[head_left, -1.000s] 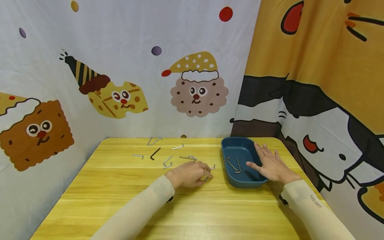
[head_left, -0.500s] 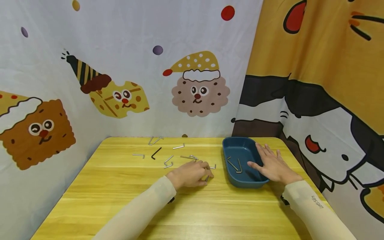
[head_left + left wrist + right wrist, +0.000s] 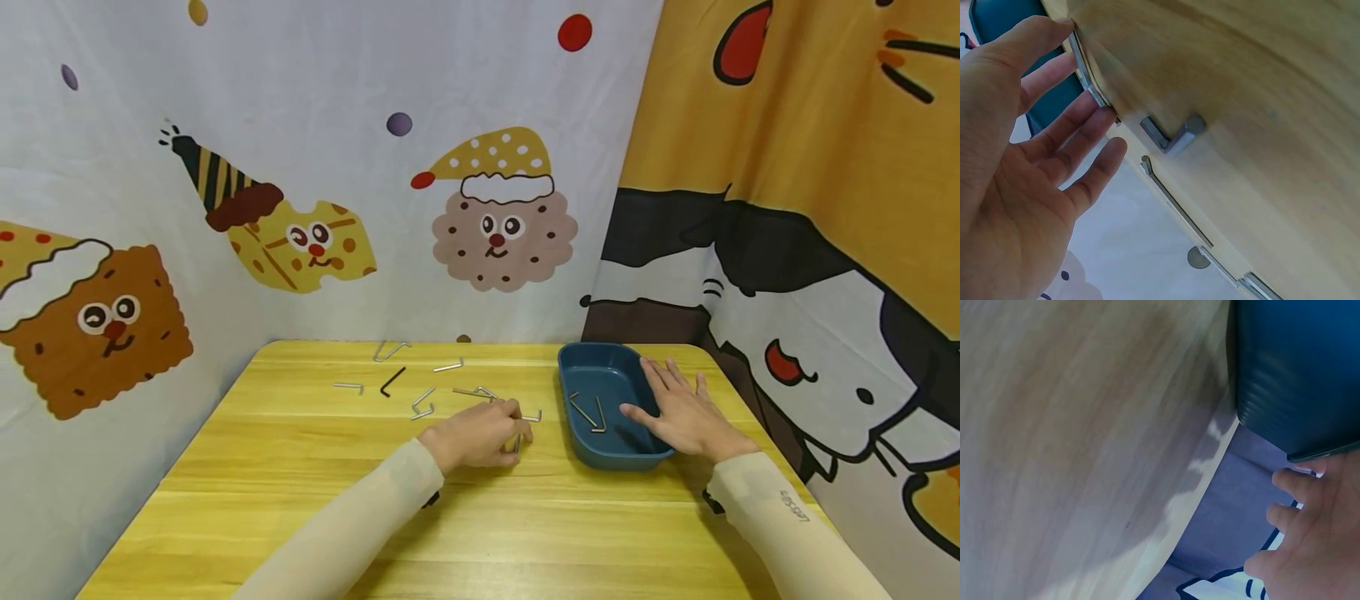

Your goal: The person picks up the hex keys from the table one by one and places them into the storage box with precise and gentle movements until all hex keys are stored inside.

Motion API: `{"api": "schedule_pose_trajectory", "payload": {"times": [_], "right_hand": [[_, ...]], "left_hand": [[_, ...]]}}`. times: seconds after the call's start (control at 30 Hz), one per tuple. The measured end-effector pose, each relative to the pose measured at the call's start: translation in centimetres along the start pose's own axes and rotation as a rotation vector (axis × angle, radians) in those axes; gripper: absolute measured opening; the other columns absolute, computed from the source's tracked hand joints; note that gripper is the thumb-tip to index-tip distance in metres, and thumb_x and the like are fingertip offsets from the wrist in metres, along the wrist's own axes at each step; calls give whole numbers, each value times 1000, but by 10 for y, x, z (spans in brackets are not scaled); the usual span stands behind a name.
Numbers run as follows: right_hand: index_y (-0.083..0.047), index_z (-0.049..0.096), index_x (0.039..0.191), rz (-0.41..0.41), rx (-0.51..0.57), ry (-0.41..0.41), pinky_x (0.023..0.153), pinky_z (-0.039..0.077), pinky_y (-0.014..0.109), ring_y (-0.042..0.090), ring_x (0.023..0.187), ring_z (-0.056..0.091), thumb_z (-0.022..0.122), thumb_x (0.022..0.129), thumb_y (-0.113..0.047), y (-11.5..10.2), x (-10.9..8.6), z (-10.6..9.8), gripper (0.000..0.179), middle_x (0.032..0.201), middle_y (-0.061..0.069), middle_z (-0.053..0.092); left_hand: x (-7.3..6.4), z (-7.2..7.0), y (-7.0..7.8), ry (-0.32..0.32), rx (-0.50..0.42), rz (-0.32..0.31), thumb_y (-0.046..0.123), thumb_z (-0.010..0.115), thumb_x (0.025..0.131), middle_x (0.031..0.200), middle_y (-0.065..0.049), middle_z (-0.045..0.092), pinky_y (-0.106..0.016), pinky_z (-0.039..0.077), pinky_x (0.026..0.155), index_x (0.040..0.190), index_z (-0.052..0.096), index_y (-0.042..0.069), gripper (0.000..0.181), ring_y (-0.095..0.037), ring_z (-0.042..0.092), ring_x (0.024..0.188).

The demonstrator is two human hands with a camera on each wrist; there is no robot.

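The wooden table (image 3: 480,533) was yellow with long streaks of grain, its far corners rounded; beyond it hung a white cloth (image 3: 315,58) printed with dots and cartoon snacks, a brown biscuit (image 3: 138,358) at the left, then a yellow cheese wedge (image 3: 300,258) and a pinkish round cookie (image 3: 491,267), all in party hats; along the right ran an orange cloth (image 3: 675,108) with a large black-and-white cartoon animal (image 3: 810,325).

Near the middle of the table the left hand (image 3: 474,437) pinched a silver hex key (image 3: 1084,70) between thumb and fingertips, the little finger held a bit away; another silver key (image 3: 534,417) lay just beyond it, to the right; loose silver keys (image 3: 449,366) were scattered over the far left and middle, with one black key (image 3: 392,382) among them.

At the far right stood a blue tray (image 3: 611,379); two metal keys (image 3: 584,412) rested inside, toward its left side; the right hand (image 3: 686,417) lay on the tray's right rim, its fingers spread apart, the thumb reaching over the inside; cream sleeves (image 3: 352,525) covered both forearms.
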State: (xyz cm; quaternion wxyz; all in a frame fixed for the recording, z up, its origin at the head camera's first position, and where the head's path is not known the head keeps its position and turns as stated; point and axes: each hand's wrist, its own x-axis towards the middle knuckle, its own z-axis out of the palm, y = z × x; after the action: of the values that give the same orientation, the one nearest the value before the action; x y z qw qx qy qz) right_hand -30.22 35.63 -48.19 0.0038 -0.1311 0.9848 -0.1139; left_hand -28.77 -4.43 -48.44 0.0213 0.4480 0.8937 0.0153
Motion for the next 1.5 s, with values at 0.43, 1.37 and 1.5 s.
{"api": "schedule_pose_trajectory", "payload": {"times": [0.43, 1.37, 1.5], "right_hand": [[-1, 18, 186, 4, -18, 8, 133, 0, 94, 64, 177, 12, 55, 113, -78, 0, 1, 0, 113, 191, 34, 21], [-1, 18, 186, 13, -23, 10, 135, -2, 92, 62, 178, 12, 57, 113, -77, 0, 1, 2, 112, 191, 32, 22], [-1, 18, 186, 13, -20, 8, 135, -2, 92, 63, 178, 12, 56, 112, -78, -1, 1, 1, 113, 191, 32, 21]], "left_hand": [[0, 0, 2, 14, -67, -16, 31, 82, 110, 144, -9, 70, -27, 61, 110, 143, 80, 24, 34, -19, 69, 123], [8, -8, 15, 218, 174, 25, 31, 70, 117, 148, -8, 70, -42, 67, 110, 145, 74, 18, 32, -25, 68, 131], [12, -12, 15, 238, 157, 26, 31, 70, 116, 146, -8, 70, -38, 65, 110, 145, 73, 17, 32, -25, 68, 129]]}}
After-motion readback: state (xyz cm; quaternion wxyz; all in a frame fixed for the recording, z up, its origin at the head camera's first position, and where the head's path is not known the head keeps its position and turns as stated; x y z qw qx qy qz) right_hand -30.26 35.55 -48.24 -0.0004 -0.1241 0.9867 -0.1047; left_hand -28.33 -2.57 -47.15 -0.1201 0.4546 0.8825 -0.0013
